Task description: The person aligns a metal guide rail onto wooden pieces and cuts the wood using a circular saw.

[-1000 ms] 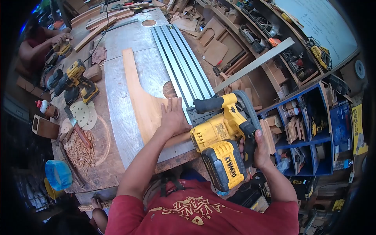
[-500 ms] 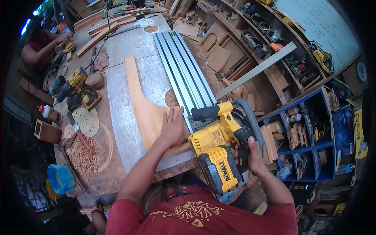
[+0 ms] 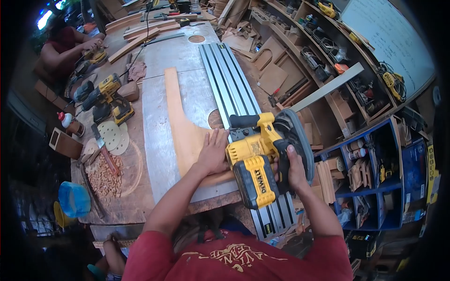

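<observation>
My right hand (image 3: 296,169) is wrapped round the rear handle of a yellow and black cordless track saw (image 3: 246,150). The saw sits on a long silver guide rail (image 3: 229,84), whose near end extends past the table's front edge. Flat on a curved, L-shaped wooden board (image 3: 180,124) lies my left hand (image 3: 213,153), fingers stretched out, close to the saw's left side. The rail runs along the board's right side, over a pale grey sheet (image 3: 154,154). The saw's body hides the blade and part of the board's edge.
Left on the table are a cordless drill (image 3: 107,96), sanding discs (image 3: 112,136), a knife (image 3: 107,154) and wood plugs (image 3: 105,175). Another person (image 3: 63,56) holds a sander (image 3: 96,57) at the far left. Blue shelving (image 3: 365,187) stands right; a wood strip (image 3: 328,86) juts out there.
The saw and my right hand have moved forward along the rail, uncovering its near end. My left hand stays on the board. The whole view has shifted slightly.
</observation>
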The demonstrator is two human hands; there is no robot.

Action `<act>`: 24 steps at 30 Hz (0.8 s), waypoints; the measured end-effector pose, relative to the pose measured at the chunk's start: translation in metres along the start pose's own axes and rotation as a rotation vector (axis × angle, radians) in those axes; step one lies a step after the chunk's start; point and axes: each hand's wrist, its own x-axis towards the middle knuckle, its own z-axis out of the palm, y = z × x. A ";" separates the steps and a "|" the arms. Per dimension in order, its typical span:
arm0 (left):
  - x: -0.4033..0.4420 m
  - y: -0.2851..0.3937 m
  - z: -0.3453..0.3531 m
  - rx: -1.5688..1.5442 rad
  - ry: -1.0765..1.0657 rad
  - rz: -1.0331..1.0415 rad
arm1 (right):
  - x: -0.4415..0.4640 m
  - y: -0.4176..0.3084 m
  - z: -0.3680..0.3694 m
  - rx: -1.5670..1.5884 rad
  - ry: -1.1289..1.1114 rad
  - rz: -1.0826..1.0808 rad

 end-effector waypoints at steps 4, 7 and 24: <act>-0.004 -0.003 -0.005 -0.104 0.060 -0.029 | -0.015 -0.020 -0.003 0.034 0.020 -0.063; -0.004 -0.004 0.008 -0.091 0.123 -0.066 | -0.036 -0.040 -0.015 -0.107 0.001 -0.100; -0.196 0.066 0.020 -1.485 1.129 -0.484 | -0.108 -0.167 0.110 -0.008 -0.285 -0.016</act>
